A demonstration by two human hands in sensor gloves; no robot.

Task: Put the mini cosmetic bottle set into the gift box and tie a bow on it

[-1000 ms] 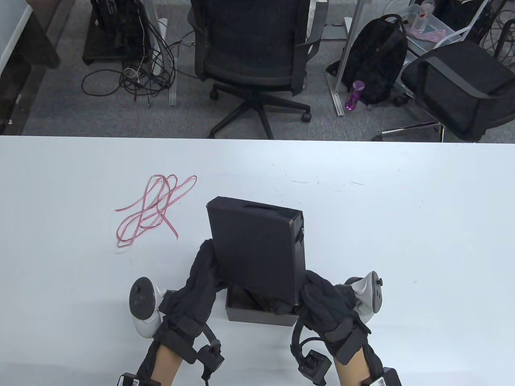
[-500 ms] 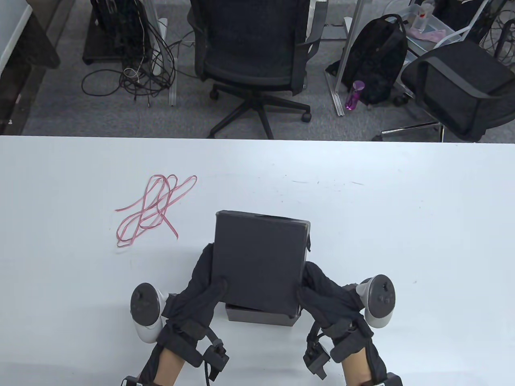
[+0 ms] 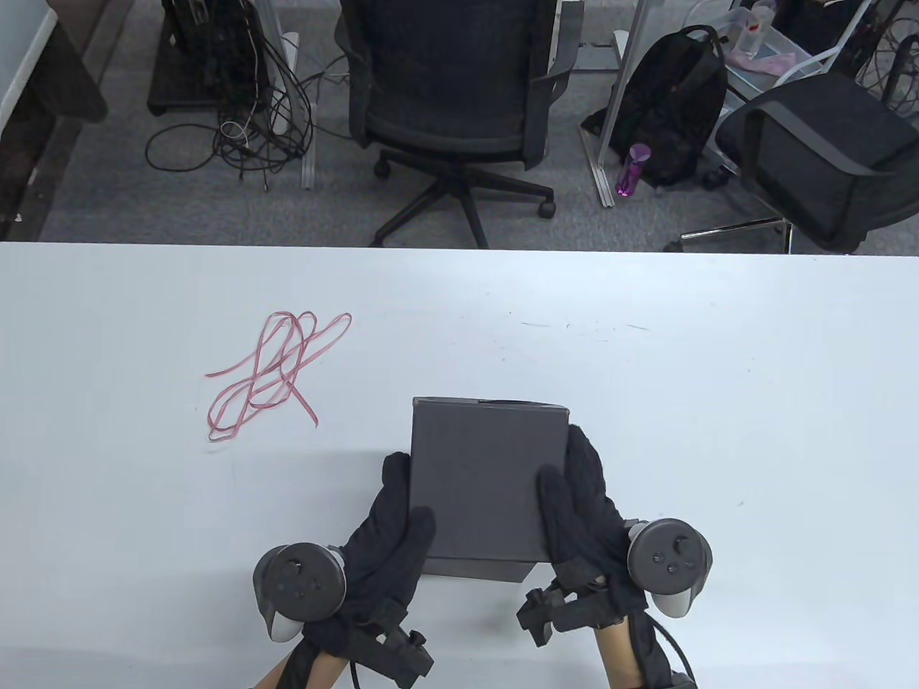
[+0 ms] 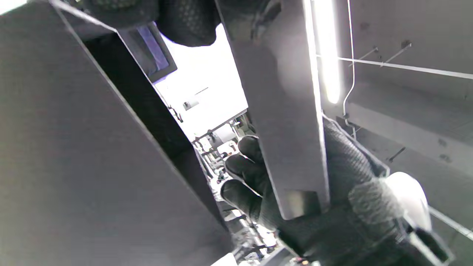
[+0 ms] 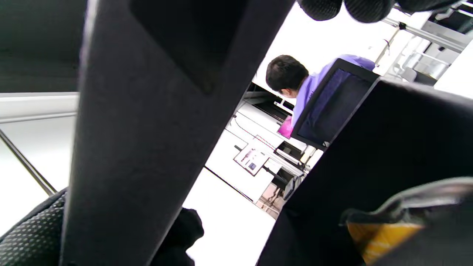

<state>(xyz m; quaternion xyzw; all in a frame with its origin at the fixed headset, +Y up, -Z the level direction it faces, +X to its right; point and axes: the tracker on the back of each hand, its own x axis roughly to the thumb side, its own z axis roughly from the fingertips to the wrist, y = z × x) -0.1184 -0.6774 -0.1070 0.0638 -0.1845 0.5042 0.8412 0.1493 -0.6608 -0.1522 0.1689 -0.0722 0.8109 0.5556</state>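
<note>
Table view evenly bright and sharp, soft shadow under the gift box lid on the white desk, left wrist view glaring with a blown-out ceiling light strip, right wrist view overexposed behind, near dark surfaces blurred

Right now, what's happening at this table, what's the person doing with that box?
A person in sensor gloves is fitting the dark lid down over a gift box near the table's front edge. The left hand and right hand each grip a side of the lid, thumbs on top. The wrist views show a gap between lid and box. The pink ribbon lies untouched, left of the box.
</note>
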